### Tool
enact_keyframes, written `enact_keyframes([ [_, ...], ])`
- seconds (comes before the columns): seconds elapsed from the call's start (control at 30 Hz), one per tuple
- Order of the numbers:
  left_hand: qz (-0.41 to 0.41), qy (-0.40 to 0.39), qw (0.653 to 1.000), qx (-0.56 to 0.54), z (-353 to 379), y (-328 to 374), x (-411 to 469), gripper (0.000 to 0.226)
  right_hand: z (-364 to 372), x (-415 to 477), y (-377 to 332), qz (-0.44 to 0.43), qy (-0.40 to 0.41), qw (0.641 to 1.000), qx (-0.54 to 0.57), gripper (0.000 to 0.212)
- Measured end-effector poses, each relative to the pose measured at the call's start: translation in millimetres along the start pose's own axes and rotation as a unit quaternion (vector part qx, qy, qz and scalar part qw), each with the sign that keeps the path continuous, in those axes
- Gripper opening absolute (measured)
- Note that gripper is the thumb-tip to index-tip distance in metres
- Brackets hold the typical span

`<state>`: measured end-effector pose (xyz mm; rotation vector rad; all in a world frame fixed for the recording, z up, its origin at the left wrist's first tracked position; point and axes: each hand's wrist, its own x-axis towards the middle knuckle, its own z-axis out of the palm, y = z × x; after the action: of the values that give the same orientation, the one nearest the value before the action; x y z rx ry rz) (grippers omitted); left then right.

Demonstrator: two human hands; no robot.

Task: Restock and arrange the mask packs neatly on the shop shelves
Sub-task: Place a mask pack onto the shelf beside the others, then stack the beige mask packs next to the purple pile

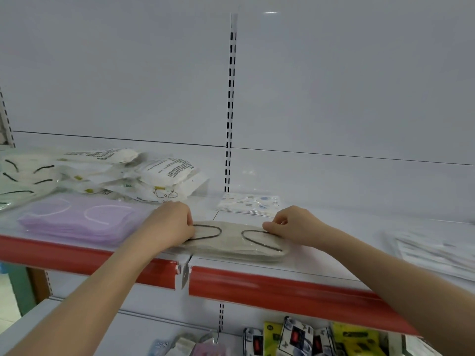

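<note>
Your left hand (171, 223) and right hand (293, 227) each pinch an end of one beige mask pack (231, 240); one purple pack (77, 219) left of it, one patterned pack (248, 204) behind.

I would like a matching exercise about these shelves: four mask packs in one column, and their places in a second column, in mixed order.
Packs:
1. purple pack
2. beige pack
3. patterned pack
4. yellow pack

Places:
A. on the lower shelf
B. held by the left hand and the right hand
C. left of the left hand
D. behind the beige pack

Pairs: 1-C, 2-B, 3-D, 4-A
</note>
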<state>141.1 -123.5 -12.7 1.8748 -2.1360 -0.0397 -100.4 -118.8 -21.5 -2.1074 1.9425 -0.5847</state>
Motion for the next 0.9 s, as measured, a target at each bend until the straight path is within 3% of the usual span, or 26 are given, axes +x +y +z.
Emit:
enact_keyframes([
  [0.1, 0.003, 0.025, 1.0, 0.011, 1, 2, 0, 0.023, -5, -1, 2, 0.005, 0.007, 0.999, 0.035, 0.048],
  [0.23, 0.035, 0.118, 0.992, -0.005, -1, 16, -5, 0.028, -19, -7, 9, -0.002, 0.054, 0.998, 0.037, 0.04],
  [0.33, 0.094, 0.142, 0.984, -0.053, -3, 47, -14, 0.03, -36, -14, 18, -0.016, 0.102, 0.994, 0.031, 0.036],
  [0.63, 0.254, 0.118, 0.95, -0.138, 26, 174, -35, 0.028, -108, -53, 87, -0.031, 0.183, 0.983, -0.007, 0.027],
  [0.9, 0.259, 0.058, 0.951, -0.158, 59, 283, -48, 0.032, -168, -94, 201, 0.028, 0.189, 0.981, -0.031, 0.027],
])
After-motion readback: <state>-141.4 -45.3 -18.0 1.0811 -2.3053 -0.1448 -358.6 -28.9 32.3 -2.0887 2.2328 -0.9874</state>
